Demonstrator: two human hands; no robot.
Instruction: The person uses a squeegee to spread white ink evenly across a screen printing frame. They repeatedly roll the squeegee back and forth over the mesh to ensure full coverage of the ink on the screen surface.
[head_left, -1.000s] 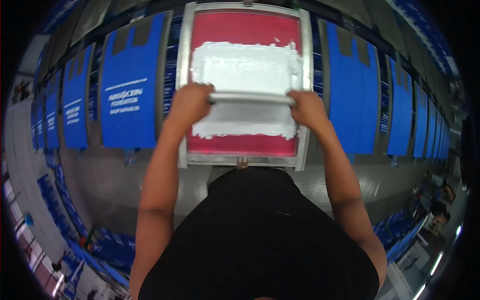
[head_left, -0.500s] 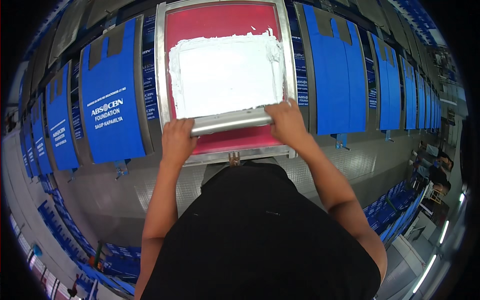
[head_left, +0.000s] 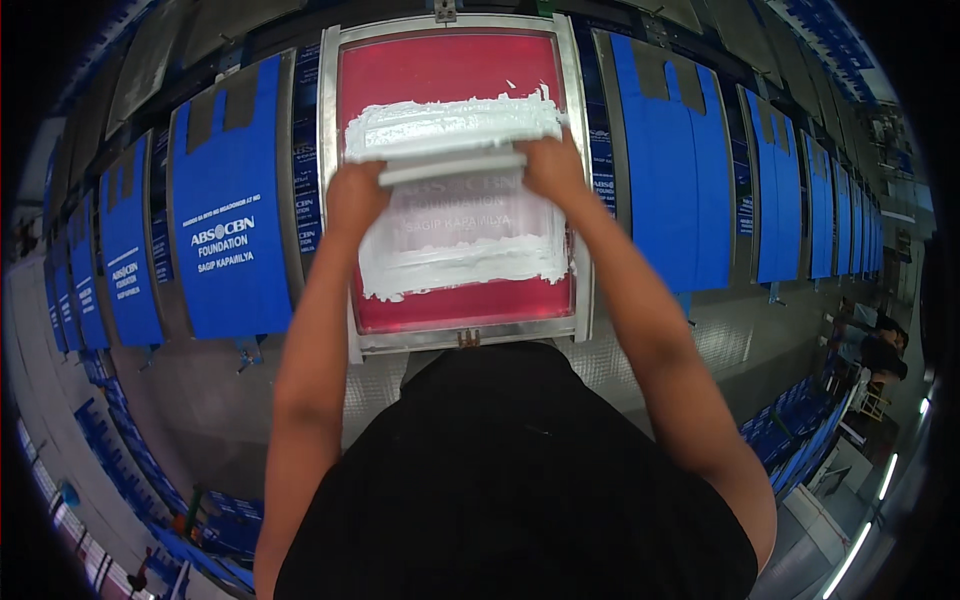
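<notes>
Gripping a pale bar [head_left: 450, 168] crosswise, with the left hand [head_left: 357, 196] at one end and the right hand [head_left: 554, 172] at the other, over white paste [head_left: 430, 125] on a red, metal-framed screen [head_left: 450, 65]. Could leave streaks or thin patches if pressed unevenly.

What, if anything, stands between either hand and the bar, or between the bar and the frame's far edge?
No solid obstacle is visible: the left hand and the right hand grip the bar at its ends. Beyond it, only white paste and bare red screen show before the frame's far edge.
</notes>
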